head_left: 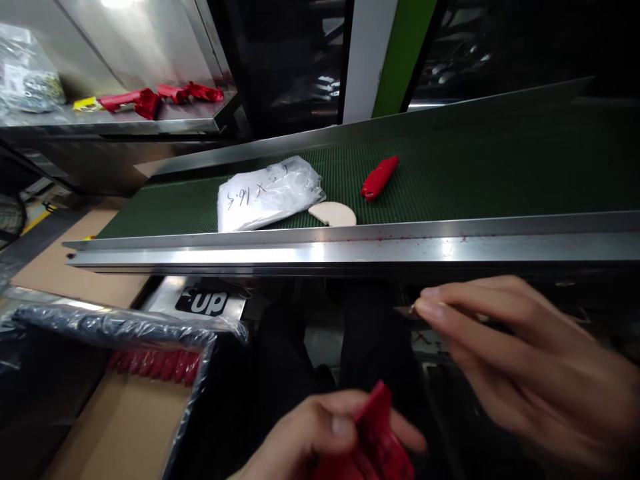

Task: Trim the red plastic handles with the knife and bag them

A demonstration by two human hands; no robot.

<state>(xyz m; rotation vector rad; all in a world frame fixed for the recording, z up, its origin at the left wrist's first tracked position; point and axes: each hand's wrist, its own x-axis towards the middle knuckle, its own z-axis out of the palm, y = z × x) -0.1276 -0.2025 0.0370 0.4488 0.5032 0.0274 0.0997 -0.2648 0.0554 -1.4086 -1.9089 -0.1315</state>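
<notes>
My left hand is low in the middle of the view, fingers closed on a red plastic piece. My right hand hovers to the right and a little higher, thumb and forefinger pinched on a small thin object that I cannot make out. Beyond them a green conveyor belt carries another red piece, a white plastic bag with writing and a beige half-disc.
A steel rail edges the belt in front of me. At lower left a cardboard box lined with black plastic holds a row of red pieces. A steel shelf at upper left bears more red pieces.
</notes>
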